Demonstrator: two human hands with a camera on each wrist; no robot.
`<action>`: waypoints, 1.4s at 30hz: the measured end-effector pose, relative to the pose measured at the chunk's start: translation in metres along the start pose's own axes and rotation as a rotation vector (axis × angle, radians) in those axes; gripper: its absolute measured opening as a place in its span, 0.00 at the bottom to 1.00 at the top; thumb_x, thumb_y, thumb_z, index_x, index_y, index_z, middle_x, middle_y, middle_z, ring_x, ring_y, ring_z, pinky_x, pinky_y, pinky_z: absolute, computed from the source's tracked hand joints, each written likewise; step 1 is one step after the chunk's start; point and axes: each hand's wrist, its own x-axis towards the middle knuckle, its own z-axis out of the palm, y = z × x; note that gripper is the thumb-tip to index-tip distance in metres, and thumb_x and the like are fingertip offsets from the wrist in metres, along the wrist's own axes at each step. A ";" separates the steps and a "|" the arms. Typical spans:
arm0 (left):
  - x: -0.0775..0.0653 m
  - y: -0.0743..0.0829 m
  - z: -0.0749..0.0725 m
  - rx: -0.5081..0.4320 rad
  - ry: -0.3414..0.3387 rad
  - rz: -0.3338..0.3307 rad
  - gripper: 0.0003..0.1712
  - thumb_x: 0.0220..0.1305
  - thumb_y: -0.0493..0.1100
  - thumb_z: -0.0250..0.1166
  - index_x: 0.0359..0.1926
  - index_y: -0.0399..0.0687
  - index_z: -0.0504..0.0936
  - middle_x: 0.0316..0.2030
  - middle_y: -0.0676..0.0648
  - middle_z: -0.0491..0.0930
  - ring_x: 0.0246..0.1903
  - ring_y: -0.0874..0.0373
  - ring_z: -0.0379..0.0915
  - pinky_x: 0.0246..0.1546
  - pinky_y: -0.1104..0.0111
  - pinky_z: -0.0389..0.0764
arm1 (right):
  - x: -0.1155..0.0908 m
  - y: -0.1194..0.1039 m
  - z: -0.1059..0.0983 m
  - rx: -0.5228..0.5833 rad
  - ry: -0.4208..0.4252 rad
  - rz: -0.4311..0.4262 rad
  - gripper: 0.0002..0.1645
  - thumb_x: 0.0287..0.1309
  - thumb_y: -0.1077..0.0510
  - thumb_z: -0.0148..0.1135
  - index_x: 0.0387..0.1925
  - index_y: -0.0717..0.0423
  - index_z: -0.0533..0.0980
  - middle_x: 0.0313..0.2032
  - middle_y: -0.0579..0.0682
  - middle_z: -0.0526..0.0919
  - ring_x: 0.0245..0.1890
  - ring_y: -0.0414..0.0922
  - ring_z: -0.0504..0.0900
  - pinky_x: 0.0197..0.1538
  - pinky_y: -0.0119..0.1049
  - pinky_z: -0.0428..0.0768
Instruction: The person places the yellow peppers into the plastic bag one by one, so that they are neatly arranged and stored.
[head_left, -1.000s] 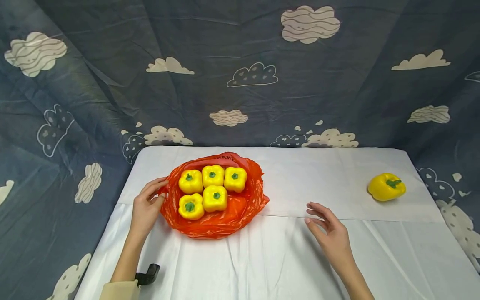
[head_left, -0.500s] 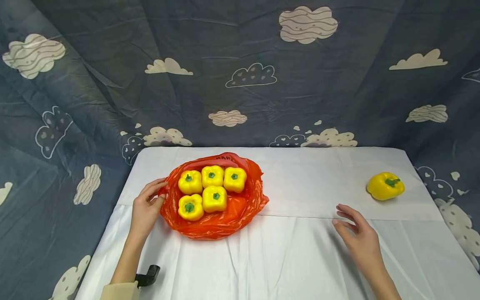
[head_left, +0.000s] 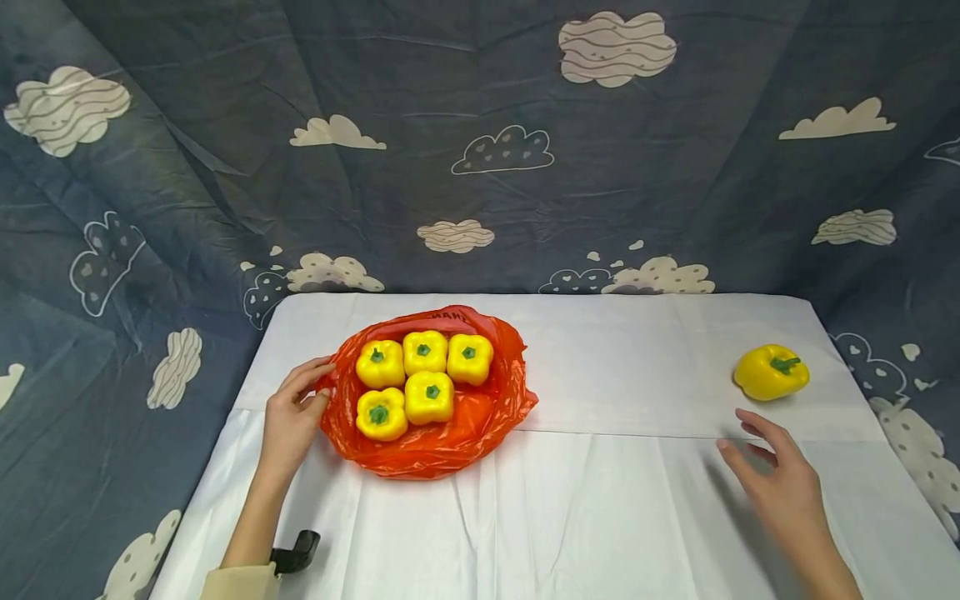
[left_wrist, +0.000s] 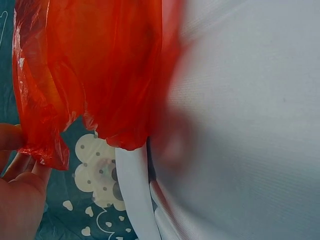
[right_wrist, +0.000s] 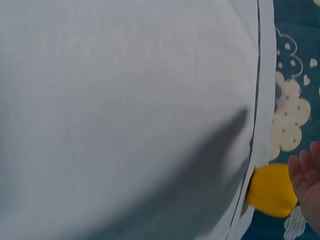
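Note:
A red plastic bag (head_left: 472, 417) lies opened out on the left half of the table, with several yellow bell peppers (head_left: 430, 397) standing stem-up inside it. My left hand (head_left: 291, 412) pinches the bag's left rim; in the left wrist view the fingers (left_wrist: 25, 175) grip a gathered edge of the film. A lone yellow bell pepper (head_left: 768, 373) rests on its side at the far right. Just short of it, my right hand (head_left: 787, 479) hovers with nothing in it, thumb and fingers apart. The right wrist view has that hand's fingertips beside the pepper.
White cloth covers the table (head_left: 600, 500), crossed by a seam. Behind and at both sides hangs a dark blue curtain (head_left: 510, 217) with cloud prints. A black strap piece (head_left: 297, 551) sits on the left wrist.
My right hand has moved steadily to the right, from mid-table to near the lone pepper. The left hand, the bag and the peppers in it have stayed in place.

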 end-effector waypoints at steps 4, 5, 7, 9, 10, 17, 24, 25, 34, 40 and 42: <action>-0.001 -0.001 -0.001 -0.001 0.004 0.006 0.19 0.62 0.21 0.55 0.53 0.26 0.79 0.58 0.36 0.74 0.52 0.42 0.74 0.48 0.73 0.78 | 0.007 0.009 -0.006 -0.053 -0.013 0.049 0.39 0.67 0.49 0.61 0.73 0.54 0.59 0.68 0.62 0.64 0.62 0.63 0.66 0.60 0.60 0.67; -0.001 -0.001 -0.001 -0.001 0.004 0.005 0.19 0.62 0.21 0.55 0.53 0.26 0.79 0.58 0.36 0.74 0.52 0.42 0.73 0.48 0.74 0.78 | 0.009 0.012 -0.008 -0.057 -0.012 0.047 0.39 0.67 0.50 0.61 0.73 0.56 0.58 0.68 0.63 0.63 0.63 0.64 0.65 0.59 0.62 0.66; -0.001 -0.001 -0.001 0.000 0.005 0.004 0.18 0.62 0.21 0.55 0.53 0.26 0.79 0.58 0.36 0.74 0.52 0.41 0.73 0.48 0.75 0.78 | 0.012 0.016 -0.012 -0.070 -0.006 0.036 0.39 0.67 0.51 0.61 0.73 0.58 0.58 0.68 0.65 0.62 0.63 0.66 0.64 0.60 0.62 0.65; -0.002 0.000 -0.001 0.002 0.005 0.001 0.19 0.62 0.21 0.55 0.53 0.26 0.79 0.58 0.36 0.74 0.52 0.42 0.73 0.48 0.75 0.77 | 0.016 0.019 -0.015 -0.083 0.004 0.021 0.39 0.66 0.52 0.61 0.72 0.60 0.58 0.67 0.66 0.62 0.64 0.65 0.63 0.61 0.61 0.64; -0.002 0.000 -0.001 0.002 0.004 -0.001 0.19 0.63 0.21 0.55 0.54 0.26 0.79 0.58 0.36 0.74 0.53 0.42 0.73 0.49 0.74 0.77 | 0.019 0.020 -0.017 -0.085 0.008 0.014 0.39 0.66 0.53 0.61 0.72 0.61 0.58 0.67 0.67 0.62 0.64 0.66 0.63 0.62 0.61 0.63; -0.003 -0.002 -0.003 0.005 0.001 -0.019 0.19 0.63 0.21 0.55 0.54 0.26 0.79 0.59 0.37 0.74 0.53 0.44 0.73 0.49 0.74 0.77 | 0.039 0.026 -0.028 -0.123 -0.013 0.025 0.45 0.65 0.51 0.62 0.75 0.61 0.52 0.71 0.69 0.52 0.63 0.73 0.59 0.59 0.68 0.63; -0.001 -0.003 -0.002 -0.003 -0.004 -0.015 0.19 0.63 0.21 0.54 0.54 0.26 0.79 0.59 0.36 0.74 0.53 0.43 0.73 0.49 0.76 0.77 | 0.063 0.037 -0.035 -0.166 -0.013 0.062 0.48 0.66 0.52 0.60 0.76 0.60 0.46 0.73 0.69 0.46 0.63 0.73 0.55 0.56 0.71 0.63; -0.001 -0.002 -0.002 -0.004 -0.004 -0.014 0.19 0.63 0.21 0.54 0.54 0.26 0.79 0.59 0.36 0.74 0.53 0.43 0.73 0.49 0.76 0.77 | 0.066 0.039 -0.036 -0.167 -0.011 0.059 0.48 0.66 0.52 0.60 0.76 0.60 0.45 0.73 0.69 0.45 0.63 0.73 0.55 0.57 0.71 0.63; -0.001 -0.003 -0.002 -0.014 -0.002 -0.016 0.19 0.63 0.21 0.54 0.54 0.27 0.79 0.59 0.36 0.74 0.53 0.43 0.73 0.48 0.76 0.77 | 0.094 0.060 -0.039 -0.145 -0.054 0.109 0.55 0.66 0.47 0.59 0.76 0.65 0.38 0.72 0.73 0.42 0.66 0.74 0.51 0.59 0.70 0.61; -0.001 -0.004 -0.001 -0.013 -0.003 -0.018 0.19 0.63 0.21 0.54 0.54 0.27 0.79 0.59 0.37 0.74 0.53 0.44 0.73 0.49 0.75 0.77 | 0.112 0.068 -0.039 -0.143 -0.088 0.140 0.58 0.65 0.41 0.58 0.74 0.70 0.37 0.71 0.76 0.41 0.66 0.75 0.51 0.59 0.70 0.61; -0.002 -0.004 -0.001 -0.011 -0.006 -0.018 0.19 0.63 0.21 0.54 0.54 0.27 0.79 0.59 0.37 0.74 0.54 0.44 0.73 0.50 0.74 0.77 | 0.115 0.069 -0.038 -0.131 -0.103 0.157 0.59 0.65 0.39 0.58 0.74 0.70 0.37 0.71 0.75 0.41 0.67 0.75 0.50 0.59 0.69 0.61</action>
